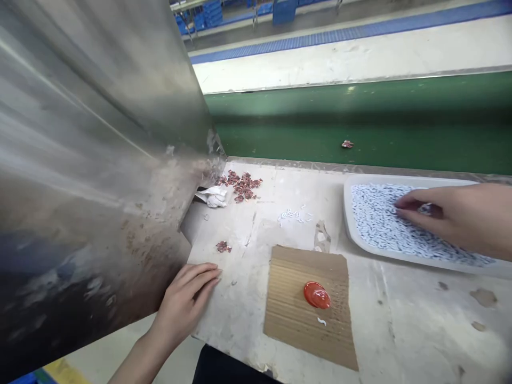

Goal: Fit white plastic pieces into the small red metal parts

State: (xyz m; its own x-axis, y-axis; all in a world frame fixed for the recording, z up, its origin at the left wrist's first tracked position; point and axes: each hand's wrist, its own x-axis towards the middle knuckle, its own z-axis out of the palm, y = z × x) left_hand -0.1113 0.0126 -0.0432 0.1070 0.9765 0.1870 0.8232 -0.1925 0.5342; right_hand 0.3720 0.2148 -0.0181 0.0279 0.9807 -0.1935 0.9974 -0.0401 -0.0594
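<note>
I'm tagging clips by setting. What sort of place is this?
Probably a factory line workstation: a green conveyor belt runs past the stained workbench, a big sheet-steel machine housing stands at the left, and the right hand reaches into a tray of tiny white parts.

Off-white table [400, 330], mottled with grey and brownish stains. Brown cardboard [296, 320], finely ribbed in parallel lines, with a glossy red blob [317, 295] on top. White tray [347, 213], speckled pale blue-white by small pieces [376, 218]. Red-and-pink scraps [242, 185] beside a white crumpled cloth [214, 196]. Dark green belt [360, 122]. Brushed grey steel panel [88, 149], flecked brown low down. Blue grating [340, 34] beyond.
</note>
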